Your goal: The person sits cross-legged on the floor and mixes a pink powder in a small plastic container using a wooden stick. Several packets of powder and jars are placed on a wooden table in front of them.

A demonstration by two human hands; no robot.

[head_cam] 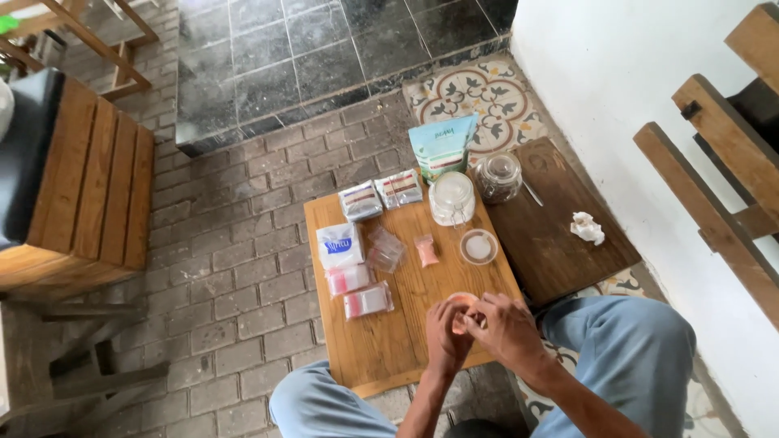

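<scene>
Both hands meet over the near edge of the small wooden counter (381, 349). The left hand (445, 332) and right hand (505, 326) are closed together on a small pinkish packet (461, 312), mostly hidden between the fingers — what it holds cannot be told. Behind them on the counter lie a round lid (479, 246), a small pink sachet (426, 251), a crumpled clear bag (385, 249), a white pouch (339, 245) and two red-and-white zip bags (359, 290). Farther back stand a white-filled jar (451, 197) and a teal stand-up pouch (442, 146). On the darker board (560, 235) beside it sit a clear glass jar (497, 176) and a crumpled tissue (587, 228).
</scene>
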